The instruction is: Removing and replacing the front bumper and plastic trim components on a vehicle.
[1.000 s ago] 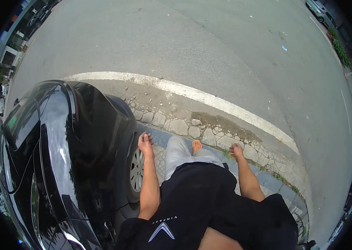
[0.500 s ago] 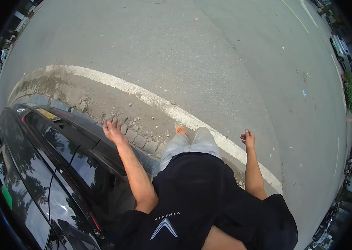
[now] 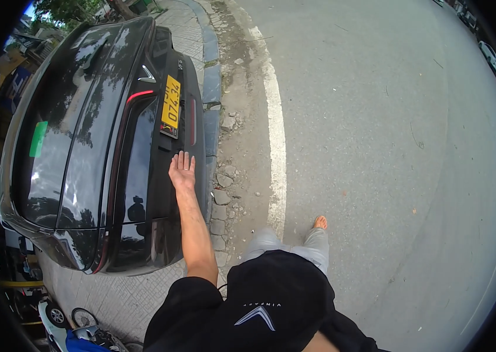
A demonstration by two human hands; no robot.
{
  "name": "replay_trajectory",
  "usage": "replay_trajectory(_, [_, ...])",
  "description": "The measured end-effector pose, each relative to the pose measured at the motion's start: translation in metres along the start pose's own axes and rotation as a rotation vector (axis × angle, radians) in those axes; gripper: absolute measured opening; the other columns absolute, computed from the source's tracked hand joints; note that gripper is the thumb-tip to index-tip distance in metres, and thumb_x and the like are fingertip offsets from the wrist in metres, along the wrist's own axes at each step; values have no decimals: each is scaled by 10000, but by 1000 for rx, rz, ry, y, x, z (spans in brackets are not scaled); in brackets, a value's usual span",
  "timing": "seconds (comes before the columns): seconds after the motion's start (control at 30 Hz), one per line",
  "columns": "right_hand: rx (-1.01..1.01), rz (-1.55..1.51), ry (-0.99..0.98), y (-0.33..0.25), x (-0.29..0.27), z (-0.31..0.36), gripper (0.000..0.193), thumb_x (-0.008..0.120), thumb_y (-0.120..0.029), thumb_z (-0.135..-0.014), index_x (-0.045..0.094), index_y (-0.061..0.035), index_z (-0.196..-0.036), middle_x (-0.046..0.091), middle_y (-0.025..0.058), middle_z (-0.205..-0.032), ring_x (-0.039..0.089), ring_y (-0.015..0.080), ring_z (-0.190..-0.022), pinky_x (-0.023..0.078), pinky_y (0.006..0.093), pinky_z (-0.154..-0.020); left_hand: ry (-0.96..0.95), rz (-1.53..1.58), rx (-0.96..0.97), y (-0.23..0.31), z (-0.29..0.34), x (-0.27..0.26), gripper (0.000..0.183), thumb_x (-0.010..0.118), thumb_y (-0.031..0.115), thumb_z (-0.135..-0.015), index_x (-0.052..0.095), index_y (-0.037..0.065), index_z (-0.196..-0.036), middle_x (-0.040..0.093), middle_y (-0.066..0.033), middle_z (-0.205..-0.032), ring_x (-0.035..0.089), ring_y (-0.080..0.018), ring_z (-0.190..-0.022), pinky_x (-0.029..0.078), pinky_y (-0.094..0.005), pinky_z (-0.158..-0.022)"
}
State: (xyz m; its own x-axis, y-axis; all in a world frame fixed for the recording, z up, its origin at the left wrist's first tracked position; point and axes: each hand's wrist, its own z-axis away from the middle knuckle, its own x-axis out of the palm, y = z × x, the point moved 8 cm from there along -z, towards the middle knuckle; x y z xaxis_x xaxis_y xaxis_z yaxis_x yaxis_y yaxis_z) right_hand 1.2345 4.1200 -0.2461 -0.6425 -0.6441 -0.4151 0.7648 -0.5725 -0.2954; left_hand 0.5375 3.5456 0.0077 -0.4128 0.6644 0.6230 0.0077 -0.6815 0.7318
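My left hand reaches forward with its fingers stretched out and slightly spread, holding nothing. It appears in front of the rear of a black car, just below the yellow number plate; whether it touches the bodywork I cannot tell. Reflections of trees and sky lie across the glossy paint and rear window. A green sticker is on that window. My right hand is out of view; only the dark sleeve on that side shows along the lower edge.
A stone kerb runs beside the car, with broken stones along it. A white painted line borders the grey road. Paving, a bicycle wheel and a white vehicle lie at the lower left.
My view has swung left, bringing the car's rear more fully into sight. My left hand now appears over the car's rear, fingers straighter. My right hand has left the picture.
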Motion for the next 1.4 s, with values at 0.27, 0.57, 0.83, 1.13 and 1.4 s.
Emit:
replay_trajectory(0.27, [-756,-237,343,-627,-300,-66,653,457,-543,-992,376,-136,-1495,504,170,-1453,527,346,-1294,406,535,-1036,105,408,94,-51,-127,107,1129,704,607,-820,70,49,-1568,163,-105,-1630,237,-284,-1489,315,-538,-1159])
replay_trajectory(0.57, [-1132,-113,39,-881,40,45,587,449,-537,-1009,480,-133,-1434,599,133,-1324,599,258,-1167,476,448,-950,128,592,519,-5,-242,149,1119,718,698,-736,270,10,-1497,237,-143,-1585,207,-251,-1484,205,-456,-1211])
replay_trajectory(0.83, [-530,991,-717,-724,467,2,576,553,-418,-984,480,-24,-1399,641,162,-1251,653,297,-1066,515,465,-884,526,976,689,6,-291,178,1216,642,883,-604,411,8,-1416,441,-122,-1445,379,-255,-1389,289,-427,-1172])
replay_trajectory(1.13, [-304,1066,-599,-875,624,-21,555,478,-471,-1003,477,-66,-1383,645,163,-1247,651,311,-1076,503,516,-814,1089,1106,766,-2,-289,127,1124,375,957,-711,518,19,-1314,586,-122,-1310,556,-234,-1211,427,-371,-1031])
replay_trajectory(1.4, [-689,842,-644,-1151,809,1,534,489,-488,-985,525,-91,-1341,660,114,-1154,662,251,-956,519,442,-784,1035,1090,615,-3,-270,120,1034,329,941,-718,553,69,-1226,592,-82,-1177,544,-213,-1104,384,-412,-933])
